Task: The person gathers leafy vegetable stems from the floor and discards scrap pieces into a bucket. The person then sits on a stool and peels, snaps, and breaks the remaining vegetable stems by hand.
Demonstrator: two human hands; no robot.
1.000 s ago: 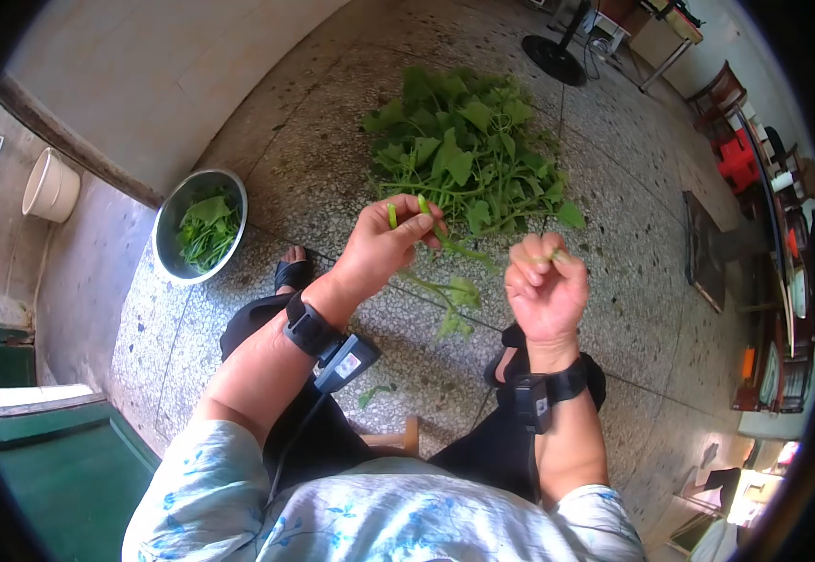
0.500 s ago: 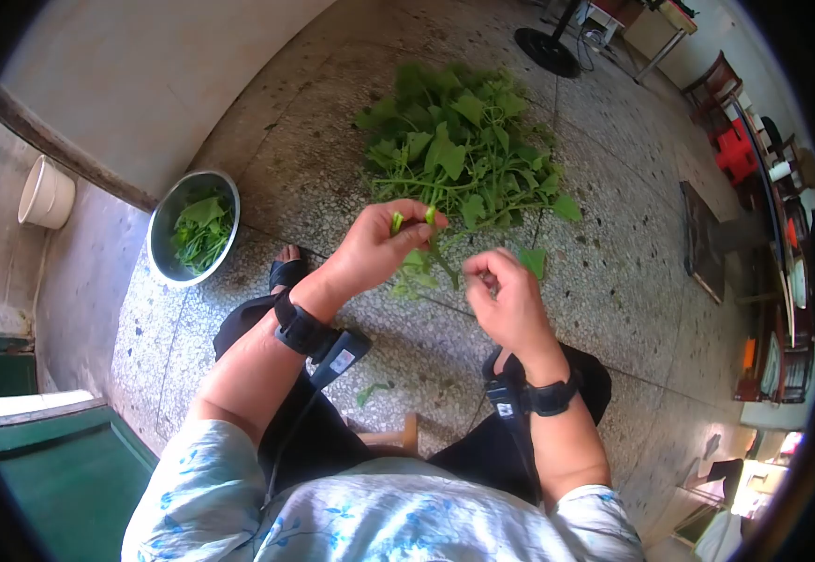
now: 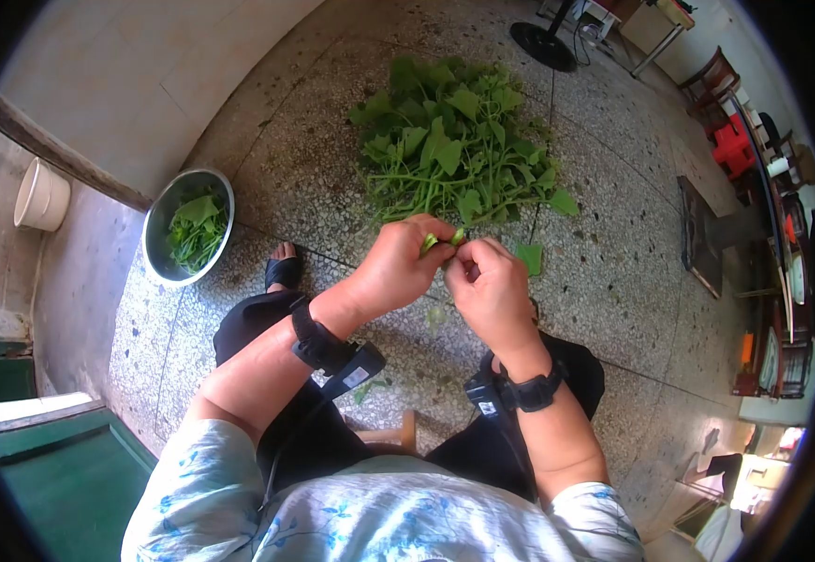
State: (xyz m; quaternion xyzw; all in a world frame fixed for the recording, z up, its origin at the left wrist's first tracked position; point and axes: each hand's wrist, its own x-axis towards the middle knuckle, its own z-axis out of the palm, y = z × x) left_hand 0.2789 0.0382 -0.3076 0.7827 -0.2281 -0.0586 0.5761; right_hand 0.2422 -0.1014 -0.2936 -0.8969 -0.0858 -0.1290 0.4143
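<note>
My left hand (image 3: 400,265) is closed around short pale-green vine stems (image 3: 429,244), whose cut ends poke out between the fingers. Against its fingertips, my right hand (image 3: 493,292) pinches at the green stem tip (image 3: 459,236); the exact grip point is partly hidden by the fingers. Just beyond both hands lies a large heap of leafy green vines (image 3: 454,140) on the floor. A steel bowl (image 3: 148,245) to the left holds picked leaves and stems (image 3: 197,234).
A loose leaf (image 3: 530,258) lies right of my hands, and another scrap (image 3: 372,390) is on the speckled floor between my legs. A white bucket (image 3: 42,195) stands far left. A black round stand base (image 3: 543,47) is at the back, with chairs (image 3: 712,80) to the right.
My right hand has moved up and left to meet my left hand at the stems. My left hand has shifted slightly right and down. The hanging leafy bit below them shows less now.
</note>
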